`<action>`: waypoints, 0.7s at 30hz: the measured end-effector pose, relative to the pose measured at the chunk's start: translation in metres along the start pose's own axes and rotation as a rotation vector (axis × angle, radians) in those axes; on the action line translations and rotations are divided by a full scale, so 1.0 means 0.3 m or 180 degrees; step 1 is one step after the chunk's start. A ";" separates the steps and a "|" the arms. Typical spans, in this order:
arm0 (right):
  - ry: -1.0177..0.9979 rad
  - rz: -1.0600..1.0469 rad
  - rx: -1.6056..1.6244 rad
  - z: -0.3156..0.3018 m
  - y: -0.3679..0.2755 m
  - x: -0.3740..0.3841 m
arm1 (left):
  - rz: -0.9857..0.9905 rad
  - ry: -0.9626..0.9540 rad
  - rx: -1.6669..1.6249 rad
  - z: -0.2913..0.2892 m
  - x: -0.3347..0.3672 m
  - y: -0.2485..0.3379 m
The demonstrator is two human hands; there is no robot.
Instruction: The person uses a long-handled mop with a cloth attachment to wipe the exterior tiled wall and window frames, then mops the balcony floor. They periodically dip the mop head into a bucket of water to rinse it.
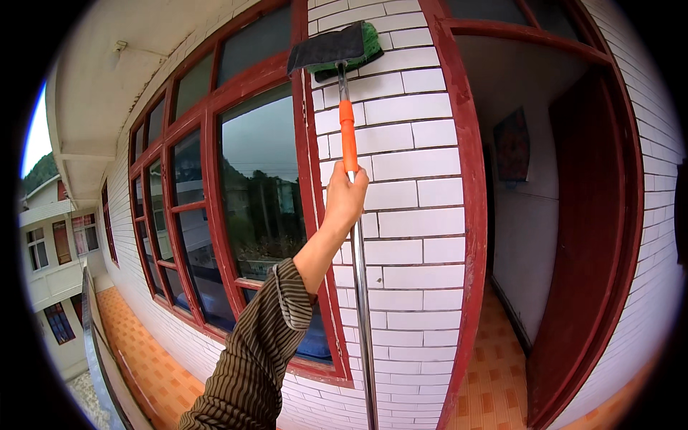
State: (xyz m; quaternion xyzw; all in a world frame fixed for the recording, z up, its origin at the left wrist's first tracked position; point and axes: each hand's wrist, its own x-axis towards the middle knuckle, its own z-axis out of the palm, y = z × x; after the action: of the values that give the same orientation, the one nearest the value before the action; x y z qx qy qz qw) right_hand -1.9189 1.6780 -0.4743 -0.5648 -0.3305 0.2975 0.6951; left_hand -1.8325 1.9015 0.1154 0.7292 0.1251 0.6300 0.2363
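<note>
My left hand (347, 195) is wrapped around the metal pole of a long-handled mop (362, 308), just below its orange grip sleeve (348, 136). The pole stands nearly upright, its lower end running out of view at the bottom. At the top, the mop head (330, 51), dark grey cloth with green fringe, is up against the white tiled wall (419, 193) and overlaps the edge of the red window frame (297, 50). Whether it presses on the wall I cannot tell. My right hand is out of view.
Red-framed glass windows (261, 172) run along the wall to the left. On the right, a dark red door (591, 236) stands open in a red doorway. Orange tiles cover the balcony floor (136, 337), with a railing (93, 344) along its outer edge.
</note>
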 end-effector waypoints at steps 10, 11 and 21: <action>0.0029 -0.0047 -0.0206 -0.040 -0.074 0.060 | -0.0050 -0.0040 -0.0289 0.054 -0.307 -0.074; 0.0020 -0.0067 -0.0200 -0.037 -0.104 0.065 | 0.0036 0.0031 -0.0139 0.045 -0.279 -0.067; -0.0315 -0.0694 0.0092 0.054 -0.680 0.129 | 0.0501 0.0076 0.1298 -0.062 -0.013 0.185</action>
State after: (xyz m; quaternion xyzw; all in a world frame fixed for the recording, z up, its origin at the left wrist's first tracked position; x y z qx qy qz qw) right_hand -1.9000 1.6803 -0.2668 -0.5001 -0.4197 0.2524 0.7142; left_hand -1.8578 1.8554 0.1417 0.7618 0.1955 0.6167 0.0325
